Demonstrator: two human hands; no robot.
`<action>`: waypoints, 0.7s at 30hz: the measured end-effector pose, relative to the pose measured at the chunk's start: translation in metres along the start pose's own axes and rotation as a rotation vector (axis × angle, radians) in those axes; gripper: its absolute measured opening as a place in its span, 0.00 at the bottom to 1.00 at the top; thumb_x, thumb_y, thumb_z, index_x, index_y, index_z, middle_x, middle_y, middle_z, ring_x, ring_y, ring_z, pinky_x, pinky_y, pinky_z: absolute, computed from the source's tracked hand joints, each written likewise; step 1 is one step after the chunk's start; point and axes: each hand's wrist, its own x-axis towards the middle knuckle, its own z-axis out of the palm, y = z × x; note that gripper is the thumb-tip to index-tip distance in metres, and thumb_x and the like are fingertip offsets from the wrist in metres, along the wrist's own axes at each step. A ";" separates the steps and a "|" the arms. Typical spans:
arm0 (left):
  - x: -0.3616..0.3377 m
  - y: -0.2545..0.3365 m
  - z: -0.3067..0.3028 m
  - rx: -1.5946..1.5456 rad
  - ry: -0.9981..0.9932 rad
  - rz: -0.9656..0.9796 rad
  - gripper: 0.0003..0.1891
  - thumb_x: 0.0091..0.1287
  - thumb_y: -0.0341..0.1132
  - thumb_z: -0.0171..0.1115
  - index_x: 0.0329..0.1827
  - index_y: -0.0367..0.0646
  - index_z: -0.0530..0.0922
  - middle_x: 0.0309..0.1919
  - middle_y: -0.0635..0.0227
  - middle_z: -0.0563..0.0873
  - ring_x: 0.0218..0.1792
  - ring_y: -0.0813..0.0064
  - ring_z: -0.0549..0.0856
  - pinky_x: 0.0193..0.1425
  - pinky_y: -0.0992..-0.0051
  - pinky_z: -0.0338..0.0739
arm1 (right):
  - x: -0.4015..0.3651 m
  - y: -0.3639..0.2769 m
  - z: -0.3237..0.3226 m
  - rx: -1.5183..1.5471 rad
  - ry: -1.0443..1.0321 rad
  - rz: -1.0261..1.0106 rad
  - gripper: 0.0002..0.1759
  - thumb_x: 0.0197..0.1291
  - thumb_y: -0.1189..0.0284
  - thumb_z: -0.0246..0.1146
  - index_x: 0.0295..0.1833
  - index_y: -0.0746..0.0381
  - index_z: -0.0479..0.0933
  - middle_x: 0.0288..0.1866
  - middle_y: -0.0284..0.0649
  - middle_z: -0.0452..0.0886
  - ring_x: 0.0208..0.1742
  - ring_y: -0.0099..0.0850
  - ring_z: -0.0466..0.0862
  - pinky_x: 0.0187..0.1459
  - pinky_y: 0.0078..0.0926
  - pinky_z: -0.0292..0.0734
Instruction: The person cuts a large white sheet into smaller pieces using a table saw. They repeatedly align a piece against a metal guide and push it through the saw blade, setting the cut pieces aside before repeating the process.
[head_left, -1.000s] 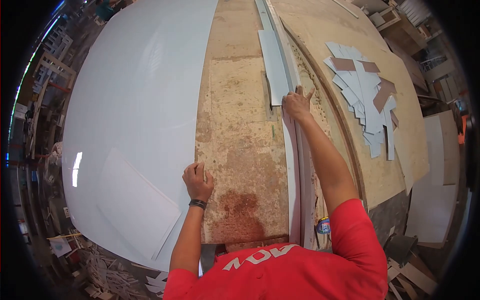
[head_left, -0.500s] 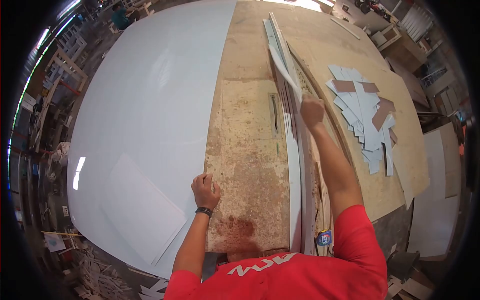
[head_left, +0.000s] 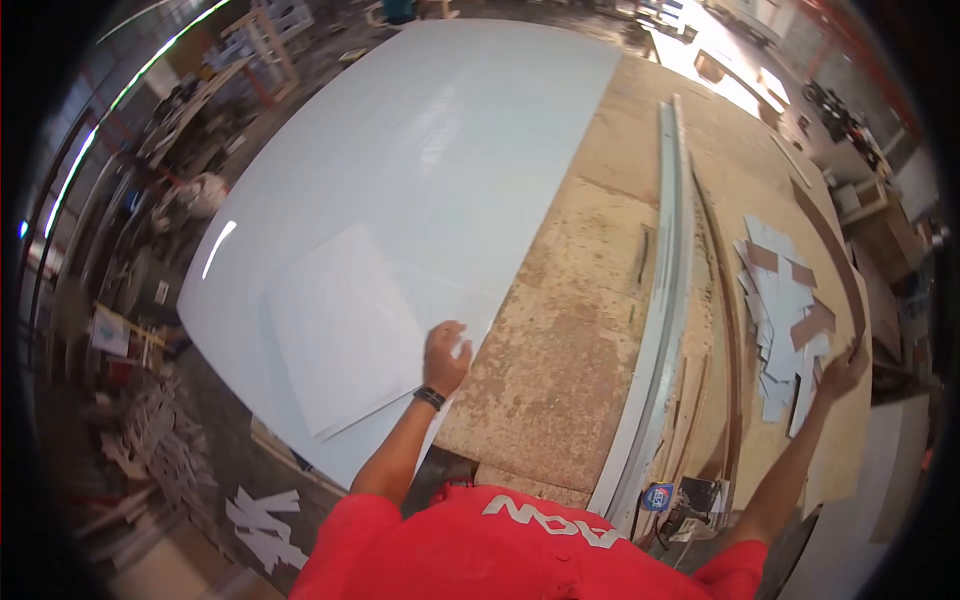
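My right hand (head_left: 843, 376) is closed on the end of a long, curved brown strip (head_left: 838, 240), at the right beside the pile of white and brown cut pieces (head_left: 780, 310). My left hand (head_left: 447, 355) has its fingers apart and holds nothing. It is over the near right edge of the large glossy white sheet (head_left: 470, 150), close to a smaller white sheet (head_left: 345, 325) that lies on it. Long pale rails (head_left: 668, 280) run lengthwise along the wooden worktop (head_left: 560, 350).
A blue tape measure (head_left: 656, 497) sits at the near edge by the rails. White offcuts (head_left: 265, 530) and scrap strips (head_left: 165, 440) lie on the floor at the left. Wooden frames stand at the far left. Part of another person (head_left: 400, 10) shows at the top.
My right hand has moved from the rails to the far right with the strip, which has swung over beside the cut pieces. My left hand's fingers have spread. The view has turned.
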 end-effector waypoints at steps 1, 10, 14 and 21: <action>-0.007 -0.009 -0.020 0.043 0.085 -0.042 0.14 0.62 0.26 0.69 0.51 0.39 0.84 0.54 0.55 0.85 0.60 0.52 0.82 0.67 0.58 0.76 | 0.000 -0.003 -0.015 -0.077 -0.064 -0.064 0.21 0.77 0.67 0.60 0.70 0.63 0.78 0.64 0.51 0.83 0.66 0.47 0.83 0.64 0.38 0.78; -0.080 -0.127 -0.184 0.735 0.264 -0.897 0.44 0.61 0.57 0.74 0.75 0.42 0.70 0.70 0.47 0.76 0.73 0.46 0.72 0.75 0.48 0.69 | -0.139 -0.103 -0.049 0.143 -0.431 -0.223 0.24 0.76 0.72 0.60 0.75 0.63 0.74 0.72 0.55 0.77 0.74 0.51 0.76 0.73 0.44 0.70; -0.091 -0.133 -0.201 0.713 0.134 -1.214 0.61 0.51 0.70 0.78 0.82 0.42 0.62 0.73 0.43 0.71 0.75 0.45 0.70 0.74 0.47 0.72 | -0.209 -0.179 -0.061 0.530 -0.600 -0.078 0.21 0.76 0.74 0.62 0.71 0.62 0.77 0.67 0.47 0.81 0.60 0.39 0.85 0.55 0.33 0.83; -0.080 -0.147 -0.236 0.668 0.089 -1.327 0.57 0.47 0.67 0.81 0.73 0.34 0.70 0.67 0.43 0.77 0.66 0.47 0.80 0.67 0.50 0.80 | -0.239 -0.269 -0.111 0.702 -0.741 0.037 0.20 0.72 0.78 0.62 0.67 0.66 0.79 0.63 0.49 0.82 0.49 0.36 0.87 0.44 0.31 0.86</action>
